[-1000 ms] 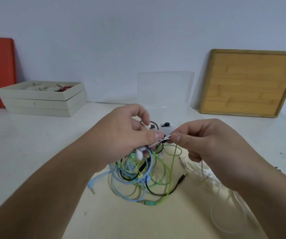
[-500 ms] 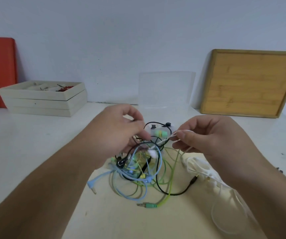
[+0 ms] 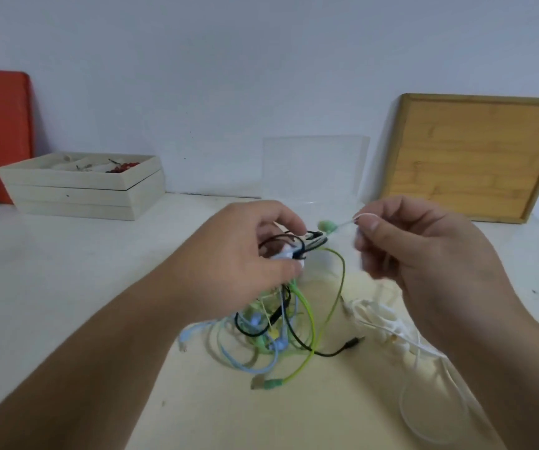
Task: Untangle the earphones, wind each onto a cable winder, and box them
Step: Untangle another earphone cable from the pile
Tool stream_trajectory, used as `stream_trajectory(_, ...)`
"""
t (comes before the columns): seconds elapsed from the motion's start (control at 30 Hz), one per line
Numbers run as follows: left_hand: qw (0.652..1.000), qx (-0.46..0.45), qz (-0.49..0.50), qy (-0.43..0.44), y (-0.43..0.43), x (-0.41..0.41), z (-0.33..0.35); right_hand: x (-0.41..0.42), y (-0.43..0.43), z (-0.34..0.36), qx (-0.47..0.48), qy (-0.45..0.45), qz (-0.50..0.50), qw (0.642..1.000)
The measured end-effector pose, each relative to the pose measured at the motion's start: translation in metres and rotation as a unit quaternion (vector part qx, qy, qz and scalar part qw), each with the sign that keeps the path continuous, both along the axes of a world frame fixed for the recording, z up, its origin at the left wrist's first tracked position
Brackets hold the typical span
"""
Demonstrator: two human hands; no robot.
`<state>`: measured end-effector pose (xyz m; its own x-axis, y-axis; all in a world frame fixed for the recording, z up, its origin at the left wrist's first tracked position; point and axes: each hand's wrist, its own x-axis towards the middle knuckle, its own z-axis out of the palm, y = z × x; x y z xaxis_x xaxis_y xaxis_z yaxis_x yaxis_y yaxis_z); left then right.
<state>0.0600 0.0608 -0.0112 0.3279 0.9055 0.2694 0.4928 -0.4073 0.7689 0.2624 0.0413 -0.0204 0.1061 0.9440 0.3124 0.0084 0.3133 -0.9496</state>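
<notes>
Head view: the right hand (image 3: 424,254) is now higher and farther from the left hand (image 3: 245,254) than half a second ago, its thumb and forefinger pinching a white cable (image 3: 346,222). The left fingers curl round the earphone tangle (image 3: 274,323), which trails onto the table (image 3: 67,287). A green earbud (image 3: 326,226) now shows between the hands.

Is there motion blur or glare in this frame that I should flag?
Head view: motion blur smears the right hand pinching a white cable and the earphone tangle under the left hand; the wooden board behind is sharper; lighting flat, no glare.
</notes>
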Motion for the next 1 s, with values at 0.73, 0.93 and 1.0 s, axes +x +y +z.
stream_trajectory(0.73,0.995,0.048,0.007,0.082,-0.004,0.003,0.002,-0.011,-0.005,0.006,-0.085,0.101,0.143,0.981)
stream_trajectory(0.93,0.999,0.030,-0.006,0.010,-0.001,-0.002,0.003,-0.002,0.002,0.006,-0.096,0.120,0.048,0.987)
stream_trajectory(1.0,1.000,0.021,-0.020,0.001,-0.001,-0.003,0.003,-0.004,0.004,0.005,-0.107,0.150,0.048,0.982)
